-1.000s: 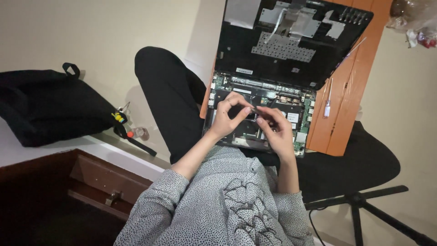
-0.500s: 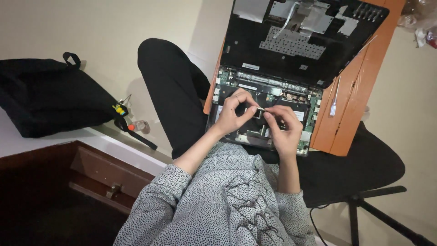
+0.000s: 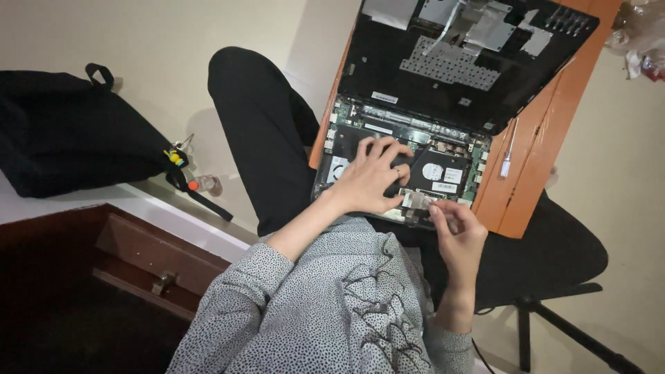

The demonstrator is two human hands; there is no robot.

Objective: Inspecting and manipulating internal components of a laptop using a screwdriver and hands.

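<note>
Laptop with its bottom cover off sits on the lap, partly on an orange board, circuit board and black battery exposed. Left hand lies flat on the laptop's battery area, fingers spread, gripping nothing. Right hand is just off the laptop's near edge, fingers pinched shut around a small pale part, can't tell what exactly. Lid is tipped back behind it. Black bag lies well off to the laptop's left, on a white ledge.
</note>
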